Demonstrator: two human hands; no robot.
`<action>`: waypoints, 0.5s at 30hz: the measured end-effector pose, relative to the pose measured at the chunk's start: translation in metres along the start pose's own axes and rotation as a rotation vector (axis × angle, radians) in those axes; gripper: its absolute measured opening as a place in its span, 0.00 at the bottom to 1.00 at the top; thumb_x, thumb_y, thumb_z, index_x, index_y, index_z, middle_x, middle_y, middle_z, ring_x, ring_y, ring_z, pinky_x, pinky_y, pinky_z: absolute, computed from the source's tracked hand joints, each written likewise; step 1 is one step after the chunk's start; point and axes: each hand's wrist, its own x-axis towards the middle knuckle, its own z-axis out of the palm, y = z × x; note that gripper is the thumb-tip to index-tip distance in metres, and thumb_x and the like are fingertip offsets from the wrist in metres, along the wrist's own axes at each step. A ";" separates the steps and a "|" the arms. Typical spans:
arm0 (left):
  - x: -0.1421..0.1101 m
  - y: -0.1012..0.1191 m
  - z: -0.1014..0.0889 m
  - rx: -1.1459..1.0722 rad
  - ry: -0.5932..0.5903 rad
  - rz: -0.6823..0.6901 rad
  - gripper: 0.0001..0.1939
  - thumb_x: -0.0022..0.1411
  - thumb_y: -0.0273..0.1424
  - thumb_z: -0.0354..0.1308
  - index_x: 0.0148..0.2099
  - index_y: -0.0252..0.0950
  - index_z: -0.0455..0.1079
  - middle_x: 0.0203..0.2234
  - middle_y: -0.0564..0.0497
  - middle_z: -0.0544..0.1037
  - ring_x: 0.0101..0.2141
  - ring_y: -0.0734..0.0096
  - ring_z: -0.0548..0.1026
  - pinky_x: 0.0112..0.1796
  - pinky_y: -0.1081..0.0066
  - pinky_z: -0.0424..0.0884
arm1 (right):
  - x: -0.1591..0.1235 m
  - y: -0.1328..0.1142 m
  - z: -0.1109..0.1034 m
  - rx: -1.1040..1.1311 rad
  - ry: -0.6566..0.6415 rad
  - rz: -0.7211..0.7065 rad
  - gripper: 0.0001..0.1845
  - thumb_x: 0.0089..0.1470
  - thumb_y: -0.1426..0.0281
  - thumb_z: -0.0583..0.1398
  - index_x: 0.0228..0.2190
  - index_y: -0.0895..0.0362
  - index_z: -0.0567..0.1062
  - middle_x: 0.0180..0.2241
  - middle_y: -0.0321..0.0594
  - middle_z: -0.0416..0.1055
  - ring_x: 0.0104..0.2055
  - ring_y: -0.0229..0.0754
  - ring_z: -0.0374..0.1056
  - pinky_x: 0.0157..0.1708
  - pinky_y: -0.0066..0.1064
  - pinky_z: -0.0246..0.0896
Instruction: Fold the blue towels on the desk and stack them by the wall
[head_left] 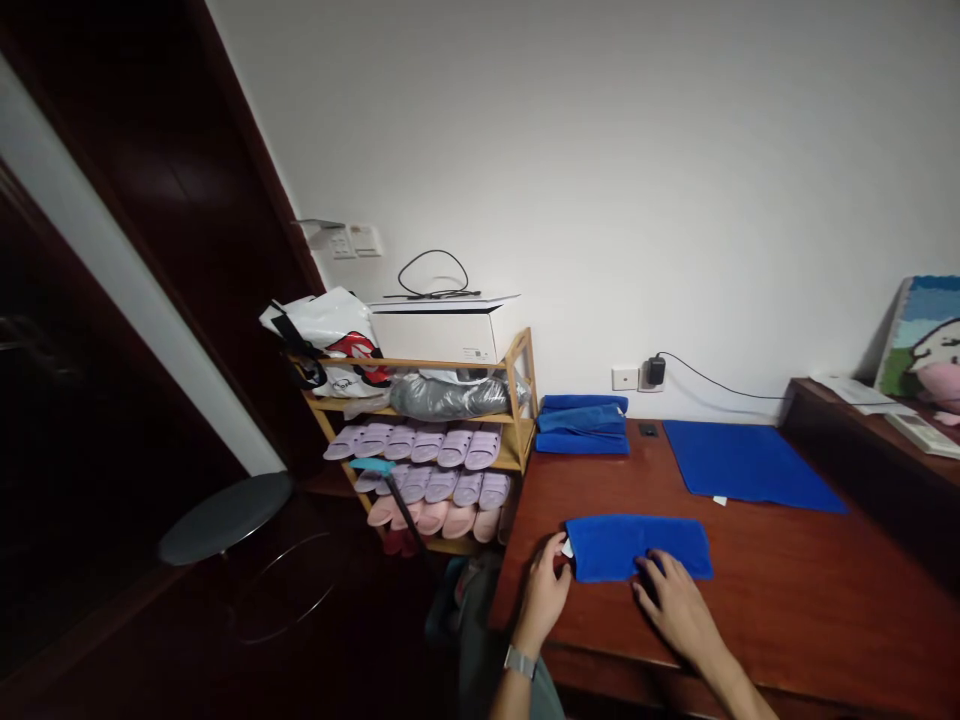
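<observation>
A folded blue towel lies flat near the front of the brown wooden table, a small white tag at its left end. My left hand is beside that end, its thumb and fingers apart and close to the tag. The fingertips of my right hand rest on the towel's front edge, right of its middle, with the thumb spread away. Farther back is a flat blue towel with a white tag at its near edge. Several folded or rolled blue towels are stacked at the back left.
The wooden table stands against a white wall. A raised ledge with papers borders its right. On the left is a shoe rack with several purple and pink slippers, topped by a white box. A round stool stands farther left.
</observation>
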 end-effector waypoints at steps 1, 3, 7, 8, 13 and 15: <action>-0.006 0.004 -0.003 -0.004 -0.023 0.001 0.31 0.59 0.22 0.54 0.64 0.43 0.67 0.55 0.48 0.78 0.55 0.62 0.76 0.57 0.60 0.71 | 0.005 0.002 -0.005 0.010 0.002 -0.015 0.21 0.67 0.57 0.53 0.50 0.51 0.79 0.53 0.48 0.74 0.55 0.52 0.70 0.57 0.45 0.65; -0.015 0.012 -0.008 0.026 -0.073 0.027 0.33 0.57 0.22 0.56 0.64 0.45 0.68 0.56 0.49 0.77 0.56 0.63 0.74 0.59 0.60 0.69 | 0.010 0.006 -0.015 0.012 0.013 -0.056 0.20 0.68 0.59 0.51 0.46 0.51 0.80 0.50 0.47 0.74 0.51 0.50 0.70 0.52 0.42 0.66; -0.025 0.032 -0.010 0.196 -0.111 0.063 0.27 0.58 0.25 0.61 0.60 0.47 0.73 0.49 0.49 0.78 0.54 0.58 0.74 0.57 0.57 0.70 | 0.012 0.007 -0.032 -0.037 0.055 -0.074 0.21 0.69 0.60 0.49 0.43 0.50 0.80 0.41 0.45 0.75 0.41 0.47 0.70 0.42 0.38 0.64; -0.025 0.039 -0.008 0.244 -0.098 0.073 0.26 0.58 0.26 0.63 0.59 0.47 0.74 0.47 0.48 0.77 0.53 0.56 0.74 0.55 0.56 0.70 | 0.013 0.005 -0.038 -0.034 0.058 -0.053 0.21 0.69 0.60 0.49 0.44 0.50 0.80 0.39 0.45 0.75 0.39 0.47 0.70 0.40 0.37 0.63; -0.005 0.084 0.004 0.242 -0.088 0.229 0.10 0.59 0.31 0.67 0.45 0.45 0.80 0.46 0.47 0.76 0.51 0.54 0.73 0.56 0.55 0.67 | 0.044 -0.013 -0.084 0.109 -0.032 0.126 0.21 0.69 0.59 0.48 0.51 0.47 0.76 0.37 0.40 0.81 0.35 0.46 0.77 0.33 0.33 0.66; 0.014 0.104 0.006 0.060 -0.130 0.206 0.05 0.65 0.35 0.62 0.39 0.42 0.79 0.39 0.48 0.78 0.43 0.59 0.76 0.50 0.60 0.70 | 0.066 -0.021 -0.106 0.176 0.021 0.158 0.20 0.68 0.58 0.49 0.51 0.46 0.76 0.39 0.39 0.82 0.37 0.47 0.79 0.35 0.35 0.68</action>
